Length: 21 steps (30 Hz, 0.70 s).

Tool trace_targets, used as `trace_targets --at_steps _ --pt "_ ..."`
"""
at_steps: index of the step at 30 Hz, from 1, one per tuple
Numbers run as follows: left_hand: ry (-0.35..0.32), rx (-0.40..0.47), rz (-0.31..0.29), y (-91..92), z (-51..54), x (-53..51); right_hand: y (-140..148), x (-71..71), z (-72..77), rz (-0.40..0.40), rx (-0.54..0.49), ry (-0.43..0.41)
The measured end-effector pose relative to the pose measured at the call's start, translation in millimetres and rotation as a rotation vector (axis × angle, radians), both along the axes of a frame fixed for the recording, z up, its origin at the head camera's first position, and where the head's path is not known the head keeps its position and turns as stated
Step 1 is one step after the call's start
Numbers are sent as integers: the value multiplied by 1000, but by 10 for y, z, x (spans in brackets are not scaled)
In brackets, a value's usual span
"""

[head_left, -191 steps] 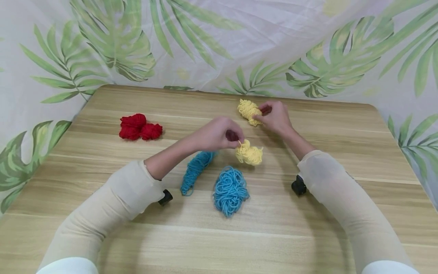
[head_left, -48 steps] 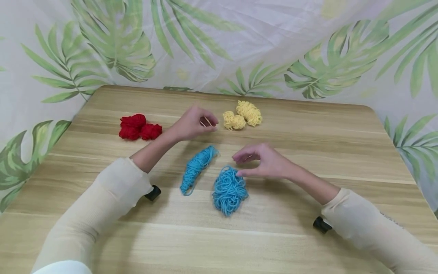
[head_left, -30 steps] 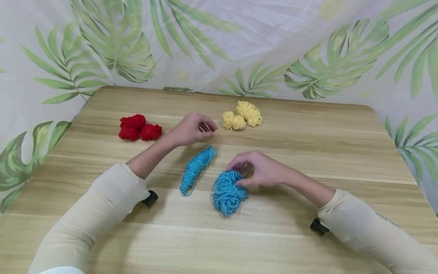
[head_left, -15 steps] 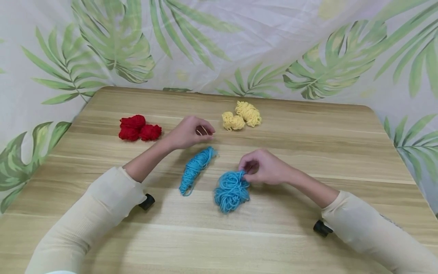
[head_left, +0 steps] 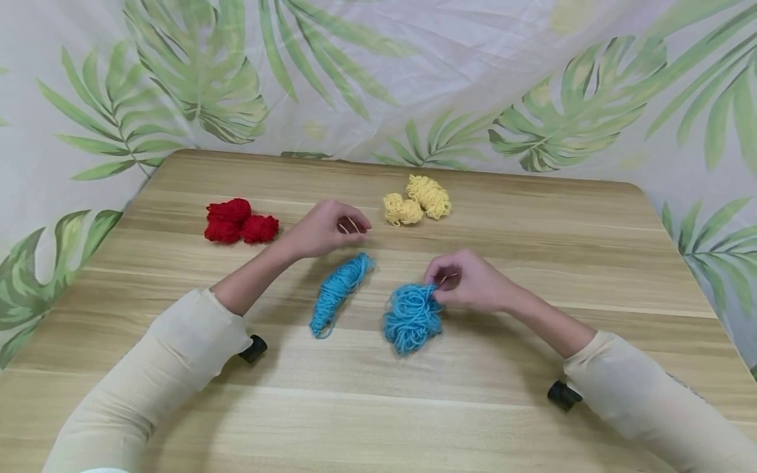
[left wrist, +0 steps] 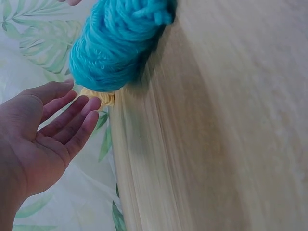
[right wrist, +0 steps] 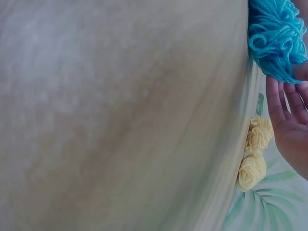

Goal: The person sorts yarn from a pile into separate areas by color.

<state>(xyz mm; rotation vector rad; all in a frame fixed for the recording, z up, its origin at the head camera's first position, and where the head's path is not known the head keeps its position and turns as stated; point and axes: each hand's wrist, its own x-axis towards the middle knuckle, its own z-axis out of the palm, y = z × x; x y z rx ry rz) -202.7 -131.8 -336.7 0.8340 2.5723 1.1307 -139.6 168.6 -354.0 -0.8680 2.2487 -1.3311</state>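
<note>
My right hand (head_left: 473,282) pinches the upper right edge of a loose, loopy blue yarn bundle (head_left: 412,318). In the right wrist view the thumb of that right hand (right wrist: 291,130) lies against the blue yarn (right wrist: 276,41). My left hand (head_left: 328,228) holds nothing, its fingers relaxed and slightly bent above the table. Just below it lies a longer, tightly wound blue yarn skein (head_left: 340,294), set at a slant. The left wrist view shows this skein (left wrist: 118,48) beyond the fingertips of the left hand (left wrist: 48,130), apart from them.
Two yellow yarn bundles (head_left: 430,196) lie together near the back of the wooden table (head_left: 355,420). Red yarn bundles (head_left: 241,221) sit in a cluster at the back left. A leaf-patterned cloth (head_left: 378,72) hangs behind the table.
The smaller yellow bundle was set beside the other at the back. My right hand then reached the loopy blue bundle, took hold of it and shifted it right and away. My left hand drew back slightly.
</note>
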Motion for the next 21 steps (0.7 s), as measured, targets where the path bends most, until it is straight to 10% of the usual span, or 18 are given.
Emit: trace_targets --at_steps 21 --pt "17 21 -22 -9 -41 -5 263 -88 8 -166 -93 -29"
